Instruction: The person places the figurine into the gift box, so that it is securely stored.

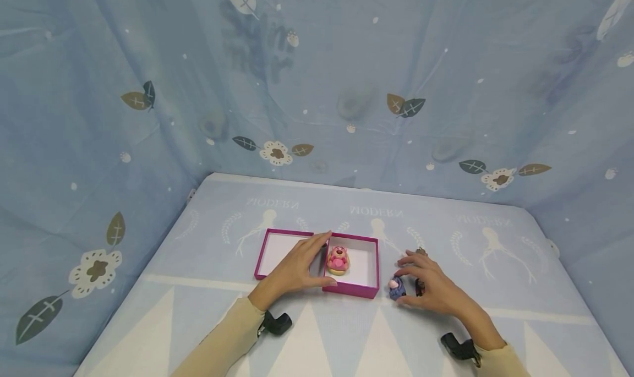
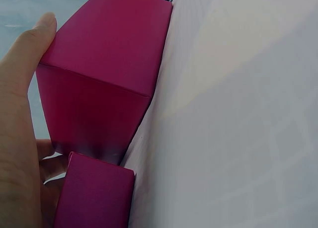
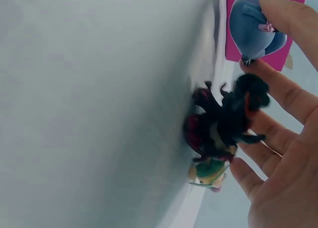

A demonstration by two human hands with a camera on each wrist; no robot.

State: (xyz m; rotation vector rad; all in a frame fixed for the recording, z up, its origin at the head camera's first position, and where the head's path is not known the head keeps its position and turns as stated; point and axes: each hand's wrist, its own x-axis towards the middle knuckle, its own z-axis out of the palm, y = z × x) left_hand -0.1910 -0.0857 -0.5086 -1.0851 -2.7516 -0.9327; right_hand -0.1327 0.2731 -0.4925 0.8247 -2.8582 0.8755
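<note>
An open magenta box [image 1: 364,261] with a white inside stands on the table, a pink bear figurine [image 1: 338,260] in its left part. My left hand [image 1: 293,268] grips the box's left end, thumb at the front wall and fingers toward the far edge. My right hand [image 1: 428,282] is just right of the box and pinches a blue-grey figurine [image 3: 251,27] with a pink detail between thumb and index finger. Under the right palm stands a dark figurine [image 3: 223,118], blurred in the right wrist view. Behind it shows a green and yellow figurine [image 3: 211,171].
A shallow magenta tray-like lid [image 1: 282,250] with a white inside lies against the box's left side, partly hidden by the left hand. The pale blue patterned table [image 1: 327,338] meets a blue printed cloth [image 1: 317,80] at the back and sides.
</note>
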